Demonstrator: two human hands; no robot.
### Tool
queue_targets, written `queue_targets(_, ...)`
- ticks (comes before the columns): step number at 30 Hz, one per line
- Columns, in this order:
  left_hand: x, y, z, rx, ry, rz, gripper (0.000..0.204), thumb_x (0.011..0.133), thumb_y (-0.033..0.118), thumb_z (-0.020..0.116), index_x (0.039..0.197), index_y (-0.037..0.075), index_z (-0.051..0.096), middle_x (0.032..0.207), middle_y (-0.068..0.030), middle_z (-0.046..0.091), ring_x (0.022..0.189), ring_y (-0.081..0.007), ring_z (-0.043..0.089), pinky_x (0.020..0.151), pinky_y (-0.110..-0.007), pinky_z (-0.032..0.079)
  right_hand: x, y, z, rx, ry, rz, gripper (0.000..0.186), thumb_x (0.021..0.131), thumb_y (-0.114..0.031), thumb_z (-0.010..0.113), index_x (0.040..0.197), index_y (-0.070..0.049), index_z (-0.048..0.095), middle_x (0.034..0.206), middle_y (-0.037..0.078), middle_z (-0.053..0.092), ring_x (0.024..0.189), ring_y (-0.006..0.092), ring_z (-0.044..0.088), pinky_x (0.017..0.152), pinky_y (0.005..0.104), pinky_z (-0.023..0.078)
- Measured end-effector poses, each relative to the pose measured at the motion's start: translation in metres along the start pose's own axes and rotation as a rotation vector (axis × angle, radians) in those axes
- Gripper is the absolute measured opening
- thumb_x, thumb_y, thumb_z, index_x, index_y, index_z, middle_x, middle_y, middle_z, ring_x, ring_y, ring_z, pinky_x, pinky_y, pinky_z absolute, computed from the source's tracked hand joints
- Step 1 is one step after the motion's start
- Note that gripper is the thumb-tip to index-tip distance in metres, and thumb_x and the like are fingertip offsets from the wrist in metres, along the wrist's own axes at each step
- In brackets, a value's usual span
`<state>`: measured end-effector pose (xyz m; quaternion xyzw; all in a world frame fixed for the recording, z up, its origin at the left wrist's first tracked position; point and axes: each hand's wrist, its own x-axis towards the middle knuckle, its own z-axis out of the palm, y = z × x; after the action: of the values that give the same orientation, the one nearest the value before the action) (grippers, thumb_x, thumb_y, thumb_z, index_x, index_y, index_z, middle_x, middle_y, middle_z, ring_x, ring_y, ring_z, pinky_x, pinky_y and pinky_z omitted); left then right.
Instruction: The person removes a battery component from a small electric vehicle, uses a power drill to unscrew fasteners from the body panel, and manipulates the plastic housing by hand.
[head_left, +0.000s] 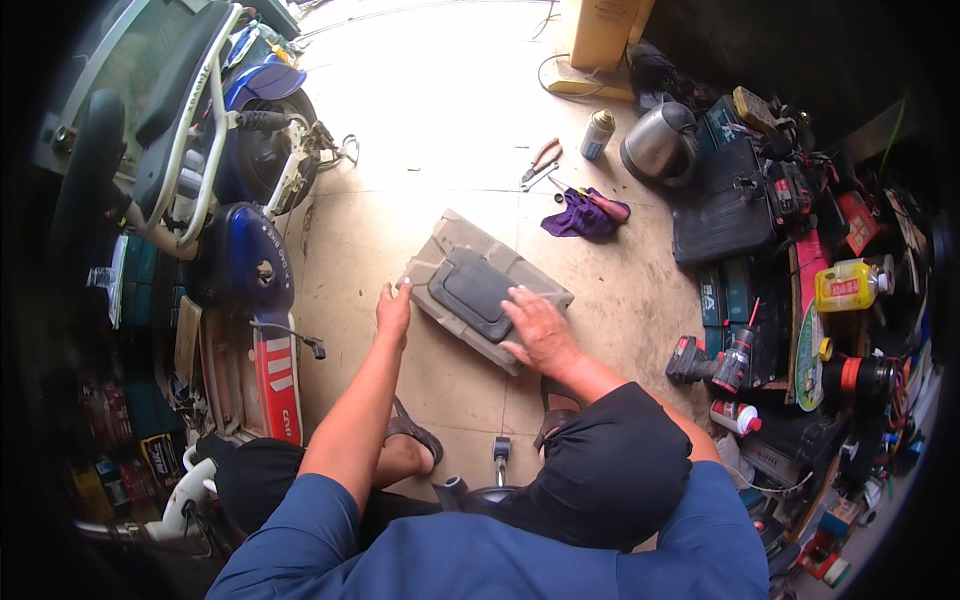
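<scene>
A grey plastic case (pixel 474 290) with a darker raised panel on top lies at an angle on the floor between my feet. My left hand (pixel 395 312) is at its left corner, fingers raised and apart; whether the fingertips touch the edge is unclear. My right hand (pixel 536 328) is open over the right side of the panel, fingers spread, appearing to touch it. Farther forward lie pliers (pixel 545 160), a spray can (pixel 598 135) and a purple cloth (pixel 578 217) with a red-handled tool (pixel 610 208).
A scooter (pixel 240 255) with a red-and-white panel lines the left. A steel kettle (pixel 655 145), a black toolcase (pixel 720 200), a cordless drill (pixel 725 360), a yellow bottle (pixel 845 287) and other clutter crowd the right. A yellow stand (pixel 600 35) stands at the back.
</scene>
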<state>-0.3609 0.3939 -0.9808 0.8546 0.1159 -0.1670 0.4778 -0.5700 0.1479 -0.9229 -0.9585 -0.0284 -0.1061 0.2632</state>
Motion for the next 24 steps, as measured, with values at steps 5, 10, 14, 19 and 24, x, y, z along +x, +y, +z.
queue_targets(5, 0.029, 0.011, 0.017, -0.086, -0.228, -0.061, 0.066, 0.100, 0.045, 0.064, 0.142, -0.005, 0.057, 0.138, -0.0190, 0.064, 0.131, -0.0261, 0.055, 0.110, -0.036, 0.042, 0.010, -0.006, 0.024, -0.073, -0.055, 0.033, 0.079, 0.078, -0.041, 0.085, 0.139, -0.001, 0.055, 0.152, 0.021, 0.047, 0.147, 0.0377, 0.038, 0.122, 0.0515, 0.028)
queue_targets(10, 0.052, -0.016, 0.007, -0.056, -0.289, -0.018, 0.056, 0.101, 0.039, 0.065, 0.136, -0.004, 0.063, 0.123, -0.0133, 0.069, 0.111, -0.0203, 0.061, 0.099, -0.033, 0.044, 0.017, -0.002, 0.028, -0.058, 0.032, -0.087, 0.061, 0.083, -0.032, 0.078, 0.132, -0.001, 0.060, 0.138, 0.019, 0.059, 0.131, 0.0349, 0.055, 0.110, 0.0486, 0.043)
queue_targets(14, 0.057, -0.025, 0.004, -0.082, -0.245, -0.011, 0.047, 0.102, 0.038, 0.065, 0.128, 0.000, 0.069, 0.100, 0.0005, 0.069, 0.079, -0.0094, 0.051, 0.072, -0.027, 0.043, 0.025, -0.005, 0.019, 0.088, 0.043, 0.094, 0.046, 0.085, -0.022, 0.072, 0.125, -0.001, 0.063, 0.116, 0.019, 0.069, 0.107, 0.0335, 0.067, 0.094, 0.0431, 0.053)
queue_targets(19, 0.042, -0.004, 0.006, -0.008, -0.305, 0.015, 0.054, 0.101, 0.036, 0.065, 0.137, -0.004, 0.062, 0.122, -0.0115, 0.069, 0.108, -0.0183, 0.059, 0.096, -0.032, 0.044, 0.030, 0.015, 0.014, 0.316, 0.040, 0.315, 0.037, 0.093, -0.022, 0.070, 0.125, -0.007, 0.064, 0.113, 0.018, 0.070, 0.108, 0.0361, 0.063, 0.098, 0.0453, 0.049)
queue_targets(24, 0.042, -0.003, 0.003, -0.116, -0.331, -0.068, 0.058, 0.099, 0.029, 0.066, 0.144, -0.006, 0.055, 0.135, -0.0172, 0.066, 0.122, -0.0227, 0.061, 0.106, -0.034, 0.045, 0.038, 0.028, 0.022, 0.307, 0.037, 0.181, 0.036, 0.092, -0.023, 0.073, 0.124, -0.008, 0.068, 0.107, 0.012, 0.070, 0.108, 0.0314, 0.062, 0.100, 0.0440, 0.045)
